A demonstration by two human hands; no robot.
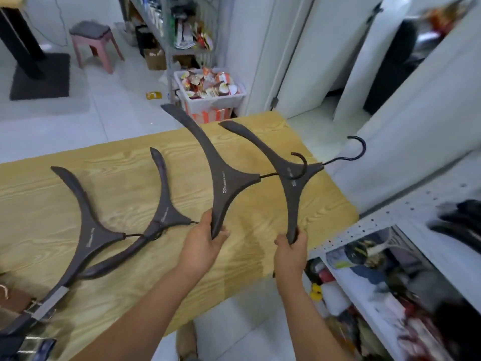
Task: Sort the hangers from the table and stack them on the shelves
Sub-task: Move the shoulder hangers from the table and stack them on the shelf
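Observation:
My left hand (pixel 201 243) grips the near arm tip of a dark grey hanger (pixel 226 178) held above the wooden table (pixel 260 256). My right hand (pixel 291 250) grips the near tip of a second dark hanger (pixel 292 186), raised over the table's right edge, its black hook (pixel 358 149) pointing toward the white shelves (pixel 390 214). Two more dark hangers lie flat on the table: one at the left (pixel 91 230) and one (pixel 166 217) beside it, their hooks tangled together. Dark hangers (pixel 458 222) rest, blurred, on the shelf at the right.
The lower shelf (pixel 385 277) holds mixed clutter. A white bin of packets (pixel 210 89) stands beyond the table, with a pink stool (pixel 91 40) and a dark mat (pixel 41 76) on the floor behind. Clip hangers (pixel 39 311) and a brown item lie at the table's near left corner.

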